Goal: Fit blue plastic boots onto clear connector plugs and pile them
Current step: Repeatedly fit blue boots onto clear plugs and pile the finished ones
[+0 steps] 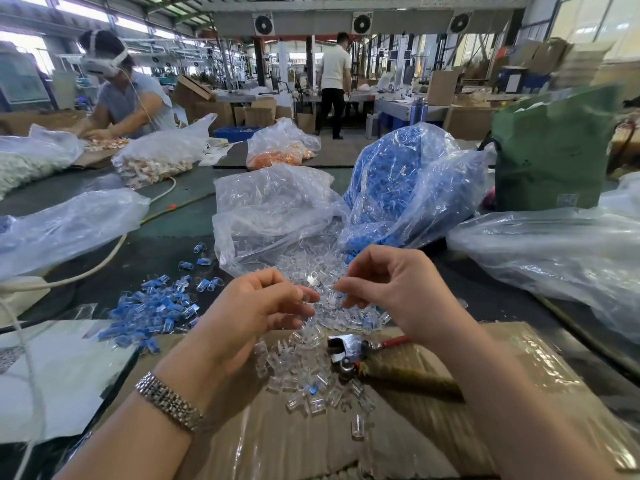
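Note:
My left hand [263, 306] pinches a clear connector plug [306, 295] at its fingertips, above the loose clear plugs [311, 375] spilled on the cardboard. My right hand [388, 289] hovers just to the right with fingers curled; whether it holds a small clear piece I cannot tell. A pile of finished plugs with blue boots [152, 311] lies to the left. A clear bag of plugs [273, 209] and a bag of blue boots [398, 188] stand behind the hands.
Red-handled pliers [360, 348] lie on the cardboard [450, 427] by my right wrist. Plastic bags [554, 251] flank both sides, and a green bag [550, 150] stands back right. A white cable [104, 261] runs at left. Another person works across the table.

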Motion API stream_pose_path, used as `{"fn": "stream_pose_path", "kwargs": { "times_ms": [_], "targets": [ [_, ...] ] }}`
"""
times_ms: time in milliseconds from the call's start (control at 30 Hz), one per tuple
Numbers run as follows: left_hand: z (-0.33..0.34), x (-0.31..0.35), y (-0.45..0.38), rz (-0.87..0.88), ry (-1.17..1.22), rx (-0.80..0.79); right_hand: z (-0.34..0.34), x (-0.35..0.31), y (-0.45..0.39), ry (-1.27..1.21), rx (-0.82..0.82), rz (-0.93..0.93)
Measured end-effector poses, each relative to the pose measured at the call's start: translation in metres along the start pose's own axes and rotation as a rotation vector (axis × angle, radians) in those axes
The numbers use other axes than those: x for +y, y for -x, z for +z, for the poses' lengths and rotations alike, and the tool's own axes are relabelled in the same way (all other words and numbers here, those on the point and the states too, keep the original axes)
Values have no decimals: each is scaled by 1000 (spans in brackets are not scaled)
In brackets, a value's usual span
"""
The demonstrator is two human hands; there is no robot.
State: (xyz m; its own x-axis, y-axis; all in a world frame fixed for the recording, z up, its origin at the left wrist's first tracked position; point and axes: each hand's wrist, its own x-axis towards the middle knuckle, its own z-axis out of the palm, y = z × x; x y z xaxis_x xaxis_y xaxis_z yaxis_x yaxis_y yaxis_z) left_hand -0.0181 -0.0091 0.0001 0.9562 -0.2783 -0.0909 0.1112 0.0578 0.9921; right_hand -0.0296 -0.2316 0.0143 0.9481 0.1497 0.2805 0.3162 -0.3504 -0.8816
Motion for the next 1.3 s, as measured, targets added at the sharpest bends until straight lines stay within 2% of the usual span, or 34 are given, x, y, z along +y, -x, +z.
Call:
{"fn": "stream_pose_path", "kwargs": {
  "times_ms": [200, 433, 600, 700, 900, 967, 1067, 1200, 1300],
  "targets": [
    [3, 0, 2, -33, 194, -58, 6, -2, 3, 78, -45, -74],
    [7, 0, 2, -49, 189, -90, 15, -8, 9, 341, -39, -260],
    [1, 1, 2, -28, 219, -165, 15, -9, 9, 333, -34, -255],
    [1, 0, 2, -18, 250, -138, 14, -10, 10, 289, -39, -222],
    [7, 1, 3, -5, 195, -122, 17, -13, 10, 371, -65, -281],
    [6, 1, 4, 0, 190, -116, 15, -16, 9, 383, -87, -245],
    [2, 2, 4, 17, 180, -128, -7, -16, 12, 485, -221, -52],
    [-1, 0, 4, 40, 188, -110, -35, -14, 22, 839, -596, 197],
    [-2, 0, 2, 49, 204, -102, -30, -15, 22, 918, -636, 212]
  ]
}}
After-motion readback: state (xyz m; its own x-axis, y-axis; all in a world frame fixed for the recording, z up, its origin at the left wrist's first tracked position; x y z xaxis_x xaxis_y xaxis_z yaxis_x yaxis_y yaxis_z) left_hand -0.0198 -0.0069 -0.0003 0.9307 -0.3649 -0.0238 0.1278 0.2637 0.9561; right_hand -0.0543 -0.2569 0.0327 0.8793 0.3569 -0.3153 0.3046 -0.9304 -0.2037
